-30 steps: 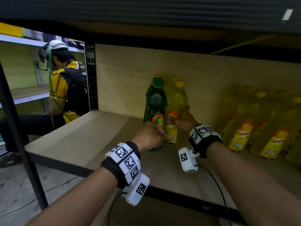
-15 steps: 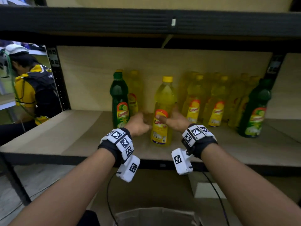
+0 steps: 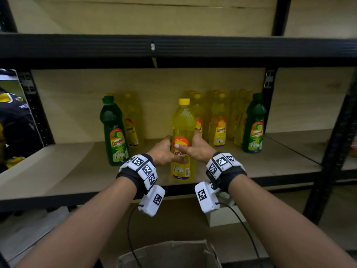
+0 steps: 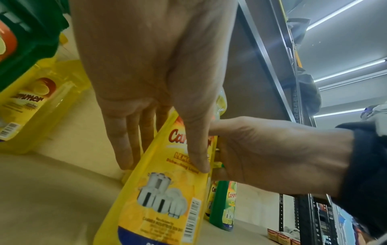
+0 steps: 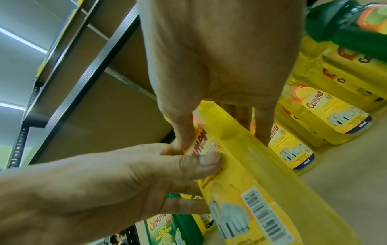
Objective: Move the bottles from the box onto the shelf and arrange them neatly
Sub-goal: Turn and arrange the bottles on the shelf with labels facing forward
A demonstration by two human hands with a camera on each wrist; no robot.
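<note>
A tall yellow plastic bottle of dishwashing liquid with a yellow cap [image 3: 183,132] stands upright near the front edge of the pale wooden shelf board [image 3: 63,171], about midway along it. The person's left hand [image 3: 163,151] holds it from the left, thumb across the label and fingers wrapped round the far side. The right hand [image 3: 197,147] grips it from the right, thumb on the label's red-and-yellow disc, fingers behind the bottle. On the left, a dark green plastic bottle with a lime label [image 3: 114,132] stands further back, a yellow one just behind it. Toward the rear right, a cluster of yellow bottles [image 3: 218,120] stands in rows, with another green bottle [image 3: 254,124] at its right end. Below the shelf sits an open brown cardboard box [image 3: 170,254]
</note>
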